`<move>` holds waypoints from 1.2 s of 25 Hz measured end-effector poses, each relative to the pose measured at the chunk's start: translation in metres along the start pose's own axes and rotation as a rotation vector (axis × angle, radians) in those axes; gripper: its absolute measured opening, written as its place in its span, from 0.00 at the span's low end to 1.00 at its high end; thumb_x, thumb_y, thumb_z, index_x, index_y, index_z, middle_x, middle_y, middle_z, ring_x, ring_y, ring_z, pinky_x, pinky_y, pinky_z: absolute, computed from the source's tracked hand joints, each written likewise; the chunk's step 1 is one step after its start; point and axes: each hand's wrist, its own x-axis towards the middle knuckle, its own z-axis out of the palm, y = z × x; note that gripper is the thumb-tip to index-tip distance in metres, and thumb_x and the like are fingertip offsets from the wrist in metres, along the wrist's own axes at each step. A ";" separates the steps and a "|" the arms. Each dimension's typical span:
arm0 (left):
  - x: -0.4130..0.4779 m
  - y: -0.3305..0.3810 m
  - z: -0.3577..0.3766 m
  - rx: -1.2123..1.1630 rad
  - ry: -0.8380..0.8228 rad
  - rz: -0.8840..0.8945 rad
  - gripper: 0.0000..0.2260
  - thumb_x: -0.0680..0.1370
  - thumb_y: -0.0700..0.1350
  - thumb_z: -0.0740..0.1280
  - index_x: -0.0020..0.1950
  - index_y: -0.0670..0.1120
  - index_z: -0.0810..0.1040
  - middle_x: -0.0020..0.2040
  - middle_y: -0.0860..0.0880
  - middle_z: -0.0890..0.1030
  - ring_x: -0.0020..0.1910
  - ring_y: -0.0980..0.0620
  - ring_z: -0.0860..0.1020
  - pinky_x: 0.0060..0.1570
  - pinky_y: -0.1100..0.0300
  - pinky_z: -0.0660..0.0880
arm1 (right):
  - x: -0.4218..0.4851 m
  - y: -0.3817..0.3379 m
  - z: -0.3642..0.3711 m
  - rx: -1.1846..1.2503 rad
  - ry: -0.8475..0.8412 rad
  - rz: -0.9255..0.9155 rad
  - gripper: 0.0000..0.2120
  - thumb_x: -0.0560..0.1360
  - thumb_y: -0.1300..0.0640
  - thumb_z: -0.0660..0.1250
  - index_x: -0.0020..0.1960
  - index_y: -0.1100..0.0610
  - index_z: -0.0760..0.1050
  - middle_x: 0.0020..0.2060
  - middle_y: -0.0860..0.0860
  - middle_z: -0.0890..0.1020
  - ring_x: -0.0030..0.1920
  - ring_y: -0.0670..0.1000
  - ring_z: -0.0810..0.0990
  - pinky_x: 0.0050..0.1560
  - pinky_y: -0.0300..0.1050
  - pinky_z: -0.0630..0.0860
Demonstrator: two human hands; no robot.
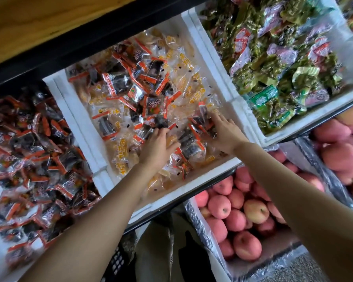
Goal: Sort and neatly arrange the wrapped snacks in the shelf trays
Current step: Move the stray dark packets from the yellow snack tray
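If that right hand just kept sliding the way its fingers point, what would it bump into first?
The right hand points up-left across the middle tray. First comes the dark packet with an orange-red edge directly ahead; it may already touch it, as depth is unclear.

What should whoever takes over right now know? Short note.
Left grip: open, fingertips touching a dark snack in an orange-edged clear wrapper; holds nothing.
Right grip: open, fingers spread over dark packets at the right side of the middle white foam tray.
Done: the pile to the left looks all dark, orange-edged packets.
Left: the middle tray mixes dark packets with yellow clear-wrapped snacks; move the dark ones out, then straighten the rows.
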 end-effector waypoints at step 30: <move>0.003 0.039 0.009 -0.343 -0.058 -0.212 0.25 0.83 0.49 0.56 0.76 0.39 0.57 0.70 0.40 0.70 0.66 0.45 0.71 0.60 0.58 0.69 | 0.016 -0.007 0.009 0.407 -0.022 0.246 0.26 0.69 0.51 0.74 0.62 0.58 0.71 0.51 0.52 0.81 0.52 0.53 0.79 0.49 0.43 0.74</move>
